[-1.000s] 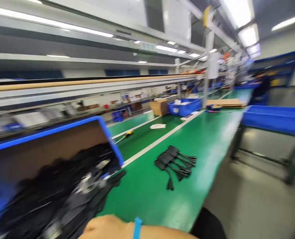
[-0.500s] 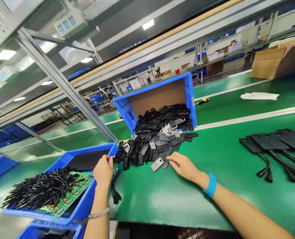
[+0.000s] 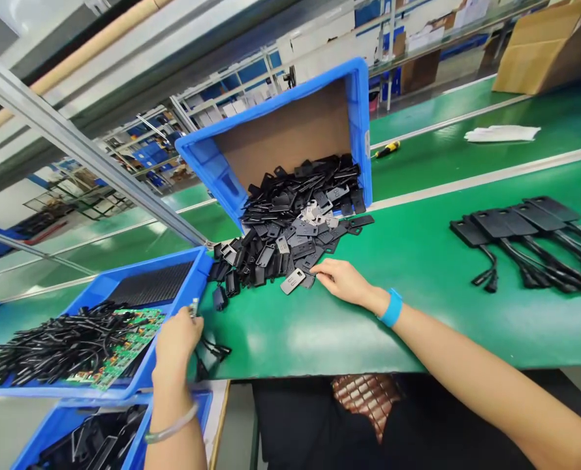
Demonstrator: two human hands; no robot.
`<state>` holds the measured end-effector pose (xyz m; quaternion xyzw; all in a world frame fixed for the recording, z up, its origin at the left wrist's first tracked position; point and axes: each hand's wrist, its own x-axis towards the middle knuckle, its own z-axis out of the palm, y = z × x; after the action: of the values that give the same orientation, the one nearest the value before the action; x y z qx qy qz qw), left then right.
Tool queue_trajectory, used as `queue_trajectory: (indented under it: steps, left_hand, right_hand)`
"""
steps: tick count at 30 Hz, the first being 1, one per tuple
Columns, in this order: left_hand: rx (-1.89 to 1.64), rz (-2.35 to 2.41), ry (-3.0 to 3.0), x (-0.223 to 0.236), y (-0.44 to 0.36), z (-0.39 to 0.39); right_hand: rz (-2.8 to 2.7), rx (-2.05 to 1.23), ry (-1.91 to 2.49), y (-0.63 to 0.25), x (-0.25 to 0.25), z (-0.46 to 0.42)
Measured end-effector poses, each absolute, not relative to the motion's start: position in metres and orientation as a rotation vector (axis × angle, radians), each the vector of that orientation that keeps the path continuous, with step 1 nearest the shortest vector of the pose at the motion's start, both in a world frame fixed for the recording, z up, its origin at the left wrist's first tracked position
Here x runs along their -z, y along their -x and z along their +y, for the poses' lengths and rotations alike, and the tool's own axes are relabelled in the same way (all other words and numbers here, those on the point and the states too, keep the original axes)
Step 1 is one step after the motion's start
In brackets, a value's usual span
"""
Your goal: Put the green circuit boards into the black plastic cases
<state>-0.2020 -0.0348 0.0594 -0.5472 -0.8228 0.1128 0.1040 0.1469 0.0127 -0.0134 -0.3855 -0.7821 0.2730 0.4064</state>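
My left hand (image 3: pixel 177 339) is closed beside the blue tray's right wall. It grips a black cable (image 3: pixel 216 350) with plug ends hanging to the right, and a small pale part (image 3: pixel 194 308) sticks up above the fingers. My right hand (image 3: pixel 342 281) has its thumb and fingers pinched at the front edge of a pile of black plastic covers (image 3: pixel 266 254). The fingertips meet a dark plastic cover (image 3: pixel 309 281), partly under a light grey cover (image 3: pixel 293 281). Behind, a tipped blue crate (image 3: pixel 361 124) spills the covers onto the green table.
A blue tray (image 3: pixel 200 267) at left holds black cables (image 3: pixel 60 343) and green circuit boards (image 3: pixel 136 329). Another blue bin (image 3: pixel 31 444) stands below. Finished-looking cabled black units (image 3: pixel 506 225) lie at right. Farther back are a screwdriver (image 3: pixel 388 149), white glove (image 3: pixel 503 134) and carton (image 3: pixel 535 55).
The view has tilted downward. My left hand has drawn back toward me with the cable, away from the pile. My right hand stays at the pile's front edge.
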Motion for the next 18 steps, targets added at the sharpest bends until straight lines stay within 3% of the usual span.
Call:
queue_trajectory:
  steps: [5,10,14,18]
  left_hand:
    - [0.038,-2.206,1.625,-0.091,0.153,-0.033]
    - [0.472,-1.891,2.316,-0.082,0.061,-0.014]
    - [0.742,-1.46,2.909,-0.062,0.014,0.011]
    - [0.806,-1.603,2.728,-0.049,0.029,0.053]
  right_hand:
    - [-1.832,-1.005,0.968,-0.141,0.012,0.01]
    - [-1.728,-1.358,0.802,-0.133,0.006,0.002]
    - [-1.269,-1.801,0.661,-0.135,-0.003,0.0]
    - [-1.154,-1.686,0.992,-0.151,-0.01,0.012]
